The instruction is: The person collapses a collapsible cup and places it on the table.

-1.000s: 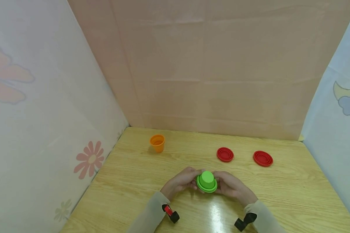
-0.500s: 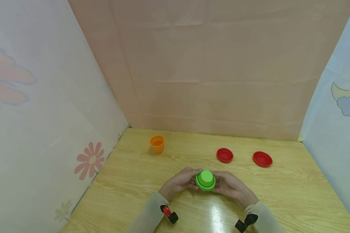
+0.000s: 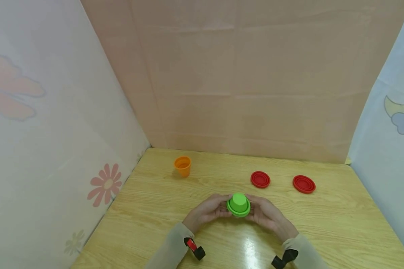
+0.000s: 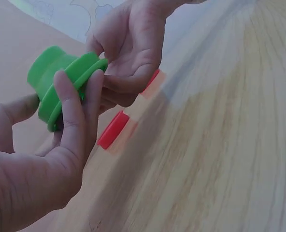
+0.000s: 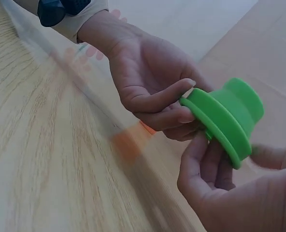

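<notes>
Both hands hold a green collapsible cup (image 3: 238, 203) base-up in front of the body, partly folded, with its narrow base standing out from the wider rings. My left hand (image 3: 211, 210) grips its left side; in the left wrist view the thumb (image 4: 24, 107) presses the side near the base and the fingers curl at the rim. On the opposite side my right hand (image 3: 266, 213) grips the cup, thumb toward the base and fingers bent at the rim in the right wrist view. The inside of the cup is hidden.
An orange cup (image 3: 183, 166) stands unfolded, mouth up, at the back left of the wooden table (image 3: 148, 209). Two red collapsible cups, one red disc (image 3: 260, 179) and another red disc (image 3: 304, 184), lie folded flat at the back right. Fabric walls (image 3: 249, 93) enclose the table.
The green cup and both hands have shifted slightly away from the body, and the cup's tilt has changed a little. Both hands keep their hold. The orange and red cups stay put.
</notes>
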Tool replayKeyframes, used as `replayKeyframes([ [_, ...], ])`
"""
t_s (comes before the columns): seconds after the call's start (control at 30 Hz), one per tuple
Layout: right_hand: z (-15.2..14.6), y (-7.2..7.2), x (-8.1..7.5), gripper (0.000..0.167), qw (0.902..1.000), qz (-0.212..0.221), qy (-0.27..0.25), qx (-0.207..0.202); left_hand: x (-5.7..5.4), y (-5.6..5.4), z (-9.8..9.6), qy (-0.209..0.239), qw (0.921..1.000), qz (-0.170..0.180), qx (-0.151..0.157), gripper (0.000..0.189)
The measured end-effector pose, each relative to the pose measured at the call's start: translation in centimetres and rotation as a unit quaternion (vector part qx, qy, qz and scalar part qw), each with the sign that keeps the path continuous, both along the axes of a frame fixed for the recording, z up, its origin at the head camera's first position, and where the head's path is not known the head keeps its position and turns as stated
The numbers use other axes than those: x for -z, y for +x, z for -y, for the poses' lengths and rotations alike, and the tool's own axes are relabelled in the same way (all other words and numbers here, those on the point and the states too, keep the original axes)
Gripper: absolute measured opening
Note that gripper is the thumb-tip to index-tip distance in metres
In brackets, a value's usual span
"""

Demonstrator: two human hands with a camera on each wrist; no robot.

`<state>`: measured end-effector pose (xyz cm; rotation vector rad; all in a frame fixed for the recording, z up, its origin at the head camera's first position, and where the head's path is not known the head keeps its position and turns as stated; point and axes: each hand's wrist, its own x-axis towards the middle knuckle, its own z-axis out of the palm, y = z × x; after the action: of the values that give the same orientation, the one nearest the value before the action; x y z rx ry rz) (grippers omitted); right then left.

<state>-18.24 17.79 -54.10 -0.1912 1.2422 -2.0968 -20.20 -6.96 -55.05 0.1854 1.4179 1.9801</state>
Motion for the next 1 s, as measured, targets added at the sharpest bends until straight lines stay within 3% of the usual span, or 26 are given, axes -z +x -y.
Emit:
replayKeyframes([
  [0.2,-0.15,0.15,-0.06,0.033,0.9999,-0.007,0.008,-0.010,0.19,0.02,-0.16,0.008,0.9998,0.000,-0.020,0.041],
  [0.47,-0.20,0.30,0.26,0.033,0.9996,-0.016,-0.004,-0.022,0.05,0.37,-0.37,-0.035,0.9984,-0.045,-0.005,0.038],
  [0.7,0.03,0.33,0.58,0.032,0.9993,-0.005,0.023,-0.028,0.14,0.41,-0.53,-0.090,0.9927,-0.078,-0.020,0.021],
  [1.0,0.21,0.09,0.28,0.031,0.9969,-0.023,0.074,-0.010,0.13,0.27,-0.27,-0.089,0.9904,-0.106,0.005,0.022],
])
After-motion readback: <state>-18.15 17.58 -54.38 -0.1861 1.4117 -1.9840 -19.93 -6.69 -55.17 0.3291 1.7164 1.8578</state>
